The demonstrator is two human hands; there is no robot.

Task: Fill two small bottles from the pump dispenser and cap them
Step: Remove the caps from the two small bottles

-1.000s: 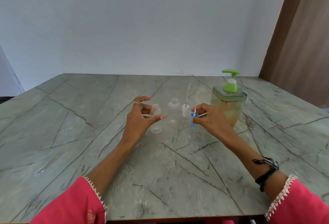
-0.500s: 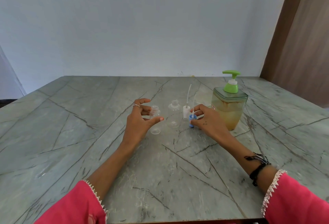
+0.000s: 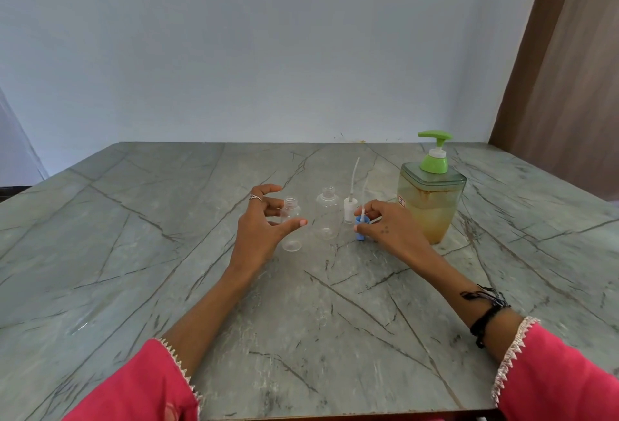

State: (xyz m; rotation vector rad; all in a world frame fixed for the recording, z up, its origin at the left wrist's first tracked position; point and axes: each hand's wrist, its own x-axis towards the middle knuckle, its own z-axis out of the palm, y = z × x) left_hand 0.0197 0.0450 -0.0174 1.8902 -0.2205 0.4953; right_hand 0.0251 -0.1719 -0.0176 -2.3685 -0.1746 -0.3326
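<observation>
Two clear empty bottles stand uncapped mid-table: a small bottle [image 3: 290, 221] and a rounder bottle [image 3: 327, 216] to its right. My left hand [image 3: 259, 229] curls loosely round the small bottle, thumb across its front. A white cap [image 3: 349, 211] with a dip tube stands just right of the rounder bottle. My right hand [image 3: 390, 229] pinches a blue cap [image 3: 361, 229] with a thin tube, its base down on the table beside the white cap. The pump dispenser [image 3: 430, 209], green pump on top and half full of amber liquid, stands right behind my right hand.
The grey marble table [image 3: 150, 253] runs back to a pale wall. A brown curtain [image 3: 569, 69] hangs at the far right. The table's front edge lies just under my pink sleeves.
My right hand lowered the blue cap from slightly above the table down onto it, next to the white cap. My left hand stayed round the small bottle.
</observation>
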